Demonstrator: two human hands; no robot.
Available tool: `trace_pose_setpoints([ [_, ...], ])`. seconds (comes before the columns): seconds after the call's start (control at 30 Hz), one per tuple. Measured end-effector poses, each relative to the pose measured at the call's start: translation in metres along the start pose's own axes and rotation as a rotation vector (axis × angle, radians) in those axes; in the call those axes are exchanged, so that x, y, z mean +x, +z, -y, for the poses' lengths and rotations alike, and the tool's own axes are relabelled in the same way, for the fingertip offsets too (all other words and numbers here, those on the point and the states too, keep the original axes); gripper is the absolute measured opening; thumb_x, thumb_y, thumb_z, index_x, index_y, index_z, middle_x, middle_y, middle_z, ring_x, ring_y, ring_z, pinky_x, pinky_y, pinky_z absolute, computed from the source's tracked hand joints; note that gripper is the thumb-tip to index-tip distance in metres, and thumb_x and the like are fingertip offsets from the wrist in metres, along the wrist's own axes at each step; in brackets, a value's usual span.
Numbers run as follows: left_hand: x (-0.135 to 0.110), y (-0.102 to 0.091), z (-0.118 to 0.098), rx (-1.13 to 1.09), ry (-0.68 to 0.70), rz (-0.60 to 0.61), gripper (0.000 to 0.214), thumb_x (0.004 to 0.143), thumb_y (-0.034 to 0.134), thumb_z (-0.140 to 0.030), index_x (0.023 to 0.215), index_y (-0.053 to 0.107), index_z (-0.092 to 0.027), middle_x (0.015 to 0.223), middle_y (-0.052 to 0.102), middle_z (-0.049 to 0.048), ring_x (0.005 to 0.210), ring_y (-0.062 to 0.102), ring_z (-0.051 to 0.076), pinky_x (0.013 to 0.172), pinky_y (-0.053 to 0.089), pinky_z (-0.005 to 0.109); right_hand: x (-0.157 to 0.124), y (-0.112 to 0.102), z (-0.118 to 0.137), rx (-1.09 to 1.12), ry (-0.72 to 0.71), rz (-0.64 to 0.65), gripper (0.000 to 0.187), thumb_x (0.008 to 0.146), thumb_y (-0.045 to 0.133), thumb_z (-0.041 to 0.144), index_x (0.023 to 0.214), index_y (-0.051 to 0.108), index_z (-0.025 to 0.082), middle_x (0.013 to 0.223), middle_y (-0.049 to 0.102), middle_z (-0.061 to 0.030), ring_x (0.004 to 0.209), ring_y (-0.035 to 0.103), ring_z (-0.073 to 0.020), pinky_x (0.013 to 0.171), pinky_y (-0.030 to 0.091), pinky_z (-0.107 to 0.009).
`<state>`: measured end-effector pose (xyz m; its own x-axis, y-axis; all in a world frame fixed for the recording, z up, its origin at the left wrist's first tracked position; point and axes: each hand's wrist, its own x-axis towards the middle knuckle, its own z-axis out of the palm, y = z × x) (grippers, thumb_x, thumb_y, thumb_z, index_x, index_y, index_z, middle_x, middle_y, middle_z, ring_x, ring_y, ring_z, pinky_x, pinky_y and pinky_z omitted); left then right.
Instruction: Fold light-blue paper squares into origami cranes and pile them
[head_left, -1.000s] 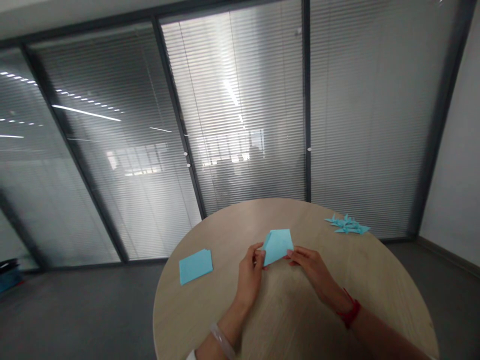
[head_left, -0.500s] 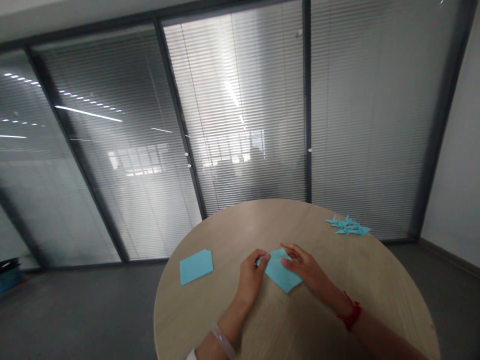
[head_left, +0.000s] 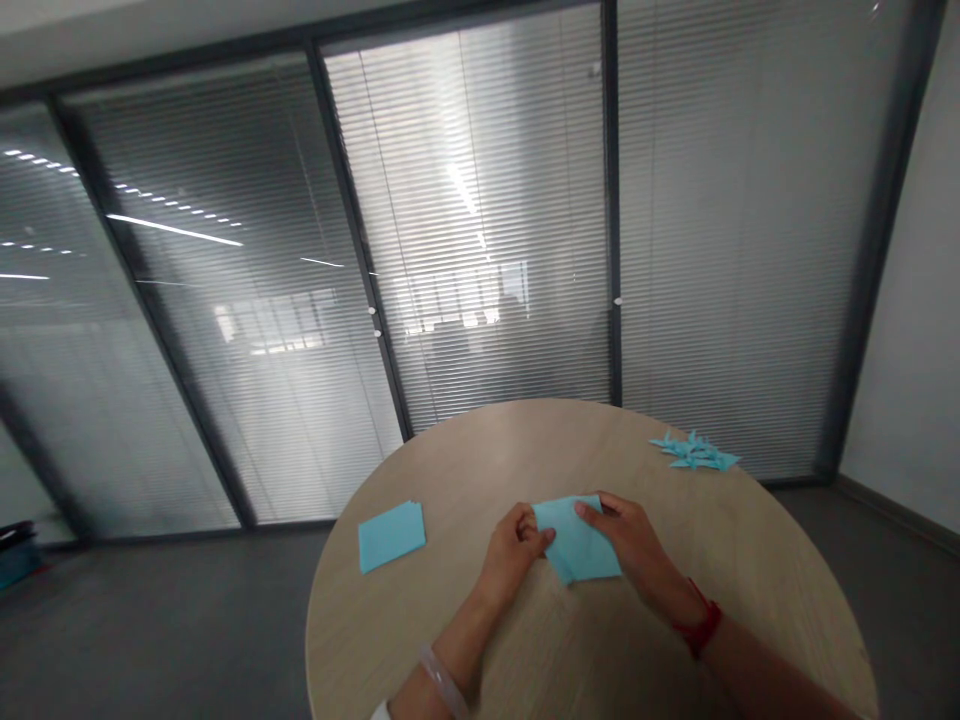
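A light blue folded paper (head_left: 579, 543) lies flat on the round wooden table (head_left: 525, 640) in front of me. My left hand (head_left: 516, 547) has its fingers curled and pinches the paper's left edge. My right hand (head_left: 634, 545) rests on the paper's right side, with its fingers pressing down near the top edge. A clear bangle sits on my left wrist and a red band on my right wrist.
A small stack of light blue paper squares (head_left: 391, 534) lies at the table's left. Several folded blue paper figures (head_left: 695, 451) lie at the far right edge. Glass partitions with blinds (head_left: 480, 230) stand behind the table. Grey floor surrounds it.
The paper was held tilted up off the table a second ago. It now lies flat, turned slightly, with both hands lowered onto it.
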<state>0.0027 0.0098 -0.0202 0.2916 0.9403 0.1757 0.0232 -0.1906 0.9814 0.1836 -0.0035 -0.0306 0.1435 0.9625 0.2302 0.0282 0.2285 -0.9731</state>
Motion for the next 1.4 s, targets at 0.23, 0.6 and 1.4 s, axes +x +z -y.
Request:
trace_pose_setpoints([
  [0.23, -0.002, -0.003, -0.004, 0.072, 0.052, 0.003, 0.036, 0.070, 0.064, -0.048, 0.078, 0.063, -0.014, 0.064, 0.056, 0.0006, 0.059, 0.050, 0.013, 0.059, 0.037, 0.025, 0.003, 0.000, -0.004, 0.001, -0.060, 0.055, 0.031, 0.063, 0.073, 0.040, 0.082, 0.070, 0.015, 0.077, 0.072, -0.0071, 0.071, 0.065, -0.0233, 0.067, 0.049, -0.033],
  [0.6, -0.003, -0.002, 0.002, 0.190, -0.031, 0.131, 0.031, 0.065, 0.070, -0.041, 0.075, 0.068, -0.012, 0.059, 0.051, -0.0018, 0.057, 0.044, 0.012, 0.055, 0.030, 0.024, -0.004, 0.003, 0.009, -0.190, -0.098, 0.107, 0.027, 0.070, 0.066, 0.038, 0.083, 0.075, 0.016, 0.078, 0.074, -0.0078, 0.073, 0.067, -0.0232, 0.067, 0.049, -0.030],
  [1.4, -0.010, 0.000, -0.016, -0.363, -0.054, -0.144, 0.038, 0.062, 0.077, -0.047, 0.069, 0.066, -0.011, 0.057, 0.062, 0.0016, 0.050, 0.053, 0.012, 0.053, 0.042, 0.024, -0.018, 0.005, 0.013, -0.508, -0.778, 0.022, 0.024, 0.093, 0.048, 0.030, 0.097, 0.071, 0.024, 0.082, 0.067, -0.0053, 0.078, 0.061, -0.0185, 0.072, 0.052, -0.032],
])
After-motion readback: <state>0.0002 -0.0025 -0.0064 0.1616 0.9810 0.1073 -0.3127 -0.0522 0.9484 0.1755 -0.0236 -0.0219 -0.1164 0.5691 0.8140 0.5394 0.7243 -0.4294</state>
